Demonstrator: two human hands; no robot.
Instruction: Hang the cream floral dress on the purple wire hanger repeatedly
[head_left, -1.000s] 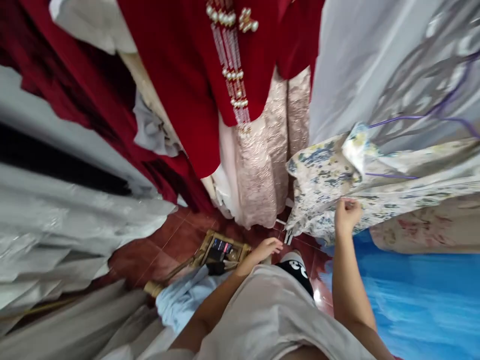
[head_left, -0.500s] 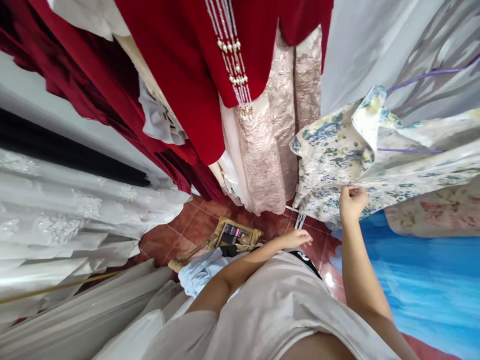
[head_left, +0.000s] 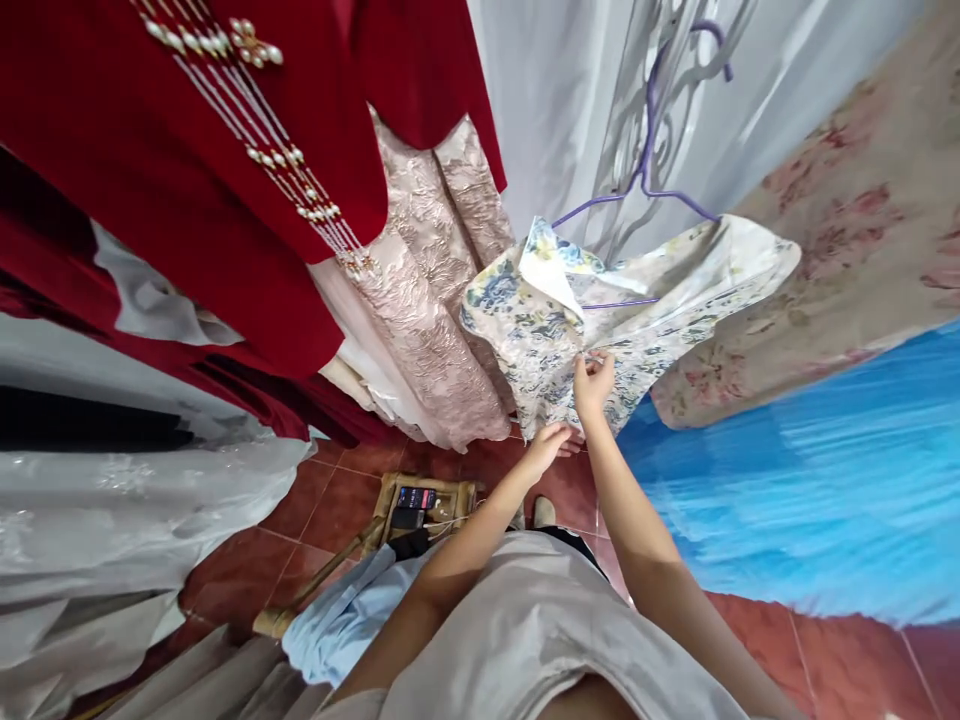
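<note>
A pale short blouse with blue and yellow flowers (head_left: pixel 499 300) hangs in front of me on a purple hanger (head_left: pixel 643 172). Its collar is folded over on the left side. My right hand (head_left: pixel 595 382) pinches the blouse's front edge below the neckline, fingertips pressed together on the cloth. Lower down, my left hand (head_left: pixel 550 447) is beside the blouse's bottom edge, fingers stretched out and partly apart. Whether its fingertips touch the hem I cannot tell.
Left of the blouse hang a red garment (head_left: pixel 405 60) with pearl strands and a pink brocade one (head_left: pixel 442 370). A beige floral cloth (head_left: pixel 832 240) and blue fluffy fabric (head_left: pixel 750 500) are at right. Below stands a bamboo stool (head_left: pixel 386 500) bearing a phone (head_left: pixel 417 497).
My view has turned right, bringing the whole hanger into sight. My left hand has risen from my waist to the blouse's lower edge. My right hand still pinches the blouse front.
</note>
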